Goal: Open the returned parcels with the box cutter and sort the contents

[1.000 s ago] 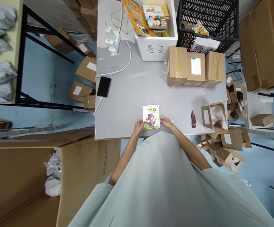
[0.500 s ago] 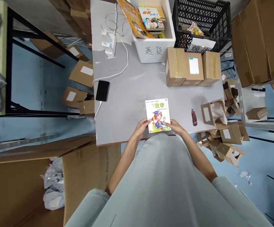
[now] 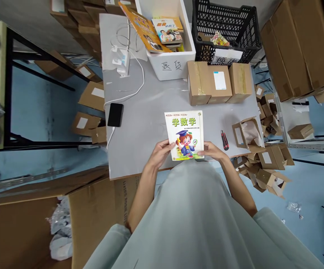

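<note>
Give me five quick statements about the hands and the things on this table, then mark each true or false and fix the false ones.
1. The left hand and the right hand both hold the maths booklet. True.
2. In this view, the utility knife lies left of the maths booklet. False: the utility knife lies to its right.
3. The black rectangular device lies on the grey table. True.
4. The small carton at the right edge is sealed. False: the small carton is open, with pale paper inside.
5. Books sit in the white bin. True.
</note>
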